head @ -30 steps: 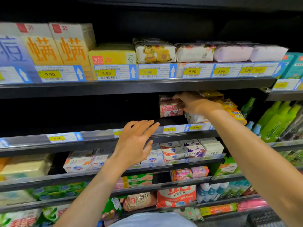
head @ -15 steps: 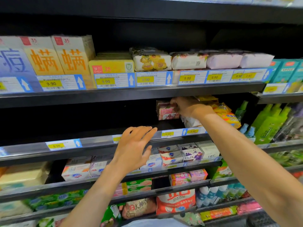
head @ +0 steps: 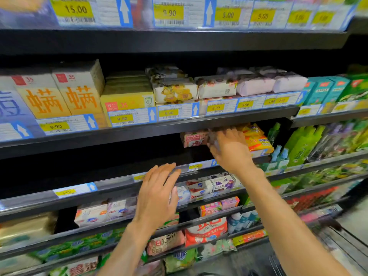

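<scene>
Two hands are raised at the shelving. The right hand (head: 231, 154) reaches under an upper shelf, its fingers (head: 227, 136) at the right edge of the pink goat soap pack (head: 193, 138). The pack stands on the dark shelf (head: 111, 184) just beside yellow packets (head: 256, 138). Motion blur hides whether the fingers grip it. The left hand (head: 157, 198) hovers lower, in front of that shelf's edge, fingers straight, loosely spread, holding nothing.

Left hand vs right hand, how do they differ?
The left hand is open and flat at the shelf rail; the right hand reaches higher, into that shelf, beside the pink soap pack. Left holds nothing; right's grip is too blurred to tell. Both bare, backs to camera.
</scene>
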Demonstrator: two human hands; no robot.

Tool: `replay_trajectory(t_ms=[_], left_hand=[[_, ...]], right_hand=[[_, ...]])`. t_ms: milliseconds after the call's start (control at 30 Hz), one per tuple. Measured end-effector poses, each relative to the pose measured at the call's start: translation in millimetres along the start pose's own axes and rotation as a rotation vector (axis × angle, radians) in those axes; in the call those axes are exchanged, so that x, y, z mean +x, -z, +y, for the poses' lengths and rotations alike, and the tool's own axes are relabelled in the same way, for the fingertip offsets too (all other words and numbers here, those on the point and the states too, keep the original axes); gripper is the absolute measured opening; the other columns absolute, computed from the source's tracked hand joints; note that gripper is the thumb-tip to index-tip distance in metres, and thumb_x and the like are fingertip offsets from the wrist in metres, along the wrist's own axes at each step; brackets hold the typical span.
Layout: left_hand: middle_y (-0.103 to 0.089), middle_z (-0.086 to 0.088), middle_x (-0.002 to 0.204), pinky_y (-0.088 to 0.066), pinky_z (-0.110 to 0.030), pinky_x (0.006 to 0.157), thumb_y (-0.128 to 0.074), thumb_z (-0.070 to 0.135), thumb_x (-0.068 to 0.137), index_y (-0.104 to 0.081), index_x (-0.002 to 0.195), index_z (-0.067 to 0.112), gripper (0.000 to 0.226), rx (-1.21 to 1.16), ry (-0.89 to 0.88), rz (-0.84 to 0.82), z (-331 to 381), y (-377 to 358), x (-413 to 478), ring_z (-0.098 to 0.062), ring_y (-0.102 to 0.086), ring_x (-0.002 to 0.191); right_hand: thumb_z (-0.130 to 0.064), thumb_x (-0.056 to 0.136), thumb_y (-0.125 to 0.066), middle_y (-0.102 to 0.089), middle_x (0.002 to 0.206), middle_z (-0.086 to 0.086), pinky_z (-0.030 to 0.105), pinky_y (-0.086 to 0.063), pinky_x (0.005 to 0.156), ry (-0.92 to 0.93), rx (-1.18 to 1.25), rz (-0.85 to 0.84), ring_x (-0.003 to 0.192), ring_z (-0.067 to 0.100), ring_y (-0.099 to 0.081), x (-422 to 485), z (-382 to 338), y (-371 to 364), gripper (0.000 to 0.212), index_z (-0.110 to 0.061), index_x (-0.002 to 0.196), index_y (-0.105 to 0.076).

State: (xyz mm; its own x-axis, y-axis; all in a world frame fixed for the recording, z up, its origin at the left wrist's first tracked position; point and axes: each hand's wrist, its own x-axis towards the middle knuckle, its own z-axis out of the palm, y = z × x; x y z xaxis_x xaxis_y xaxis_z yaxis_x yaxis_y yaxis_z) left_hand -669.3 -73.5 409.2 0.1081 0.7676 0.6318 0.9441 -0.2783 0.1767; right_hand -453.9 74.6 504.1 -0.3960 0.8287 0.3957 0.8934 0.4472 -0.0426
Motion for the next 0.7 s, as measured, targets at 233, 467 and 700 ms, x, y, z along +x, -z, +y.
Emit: replay_trajectory(t_ms=[233,467,700], left_hand=[[-0.052,-0.007,0.148,-0.029,-0.042,0.121,-0.062,0.023,0.089,-0.057,0.142,0.016,0.054,-0.134,-0.02,-0.22,42,-23,-32,-0.03,-0.048,0.137],[-0.046,-0.014,0.155,-0.026,-0.053,0.122,-0.058,0.04,0.082,-0.053,0.147,0.016,0.069,-0.106,-0.18,-0.602,118,-87,-34,-0.037,-0.042,0.143],[-0.047,-0.015,0.156,-0.031,-0.054,0.12,-0.047,0.048,0.087,-0.057,0.145,0.014,0.068,-0.207,-0.383,-0.776,246,-154,-29,-0.036,-0.044,0.143]], right_hand=[[-0.024,0.093,-0.072,-0.061,0.134,0.01,0.044,-0.048,0.103,-0.376,0.2,0.156,0.125,0.03,-0.056,-194,23,-50,0.047,-0.006,0.135,-0.062],[-0.056,0.092,-0.067,-0.041,0.158,0.017,0.053,-0.036,0.118,-0.834,0.02,-0.213,0.145,0.04,-0.039,-352,80,-80,0.084,-0.009,0.156,-0.04],[-0.062,0.09,-0.057,-0.039,0.159,0.021,0.057,-0.035,0.119,-1.166,-0.028,-0.268,0.146,0.044,-0.037,-473,140,-65,0.09,-0.007,0.158,-0.036]])
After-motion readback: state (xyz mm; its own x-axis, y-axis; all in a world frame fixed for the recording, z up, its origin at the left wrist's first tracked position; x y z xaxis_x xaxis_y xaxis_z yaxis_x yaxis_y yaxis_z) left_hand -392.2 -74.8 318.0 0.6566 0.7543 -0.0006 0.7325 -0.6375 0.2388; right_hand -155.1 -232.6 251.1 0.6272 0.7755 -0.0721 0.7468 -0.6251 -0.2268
